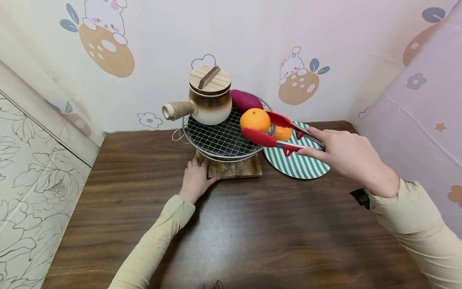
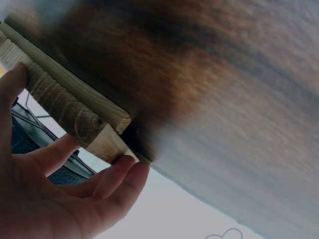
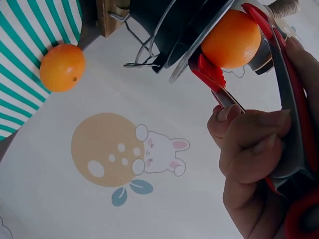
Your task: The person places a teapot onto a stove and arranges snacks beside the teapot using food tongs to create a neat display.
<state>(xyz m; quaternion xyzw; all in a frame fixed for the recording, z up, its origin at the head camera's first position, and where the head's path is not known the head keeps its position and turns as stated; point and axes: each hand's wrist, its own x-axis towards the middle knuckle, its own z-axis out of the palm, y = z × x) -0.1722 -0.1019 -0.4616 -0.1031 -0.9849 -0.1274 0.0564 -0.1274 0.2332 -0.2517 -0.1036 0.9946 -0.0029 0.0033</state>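
My right hand (image 1: 351,156) grips a pair of red-tipped tongs (image 1: 259,137), their arms spread either side of an orange (image 1: 254,120). That orange is at the right part of the round wire grill rack (image 1: 221,139); in the right wrist view the tongs' red tips (image 3: 212,71) flank it near the rack's rim. With my left hand (image 1: 195,178) I hold the left end of the wooden board (image 1: 249,168) under the grill, thumb at its front edge. Fingertips touch the board's end (image 2: 112,144) in the left wrist view.
A clay pot (image 1: 211,106) with wooden lid and rope-wrapped handle stands on the rack's back left. Behind the orange lies a purple, tapered sweet-potato-like piece (image 1: 246,100). A second orange (image 3: 62,67) sits on the green-striped round mat (image 1: 306,170) at right. The wall is close behind.
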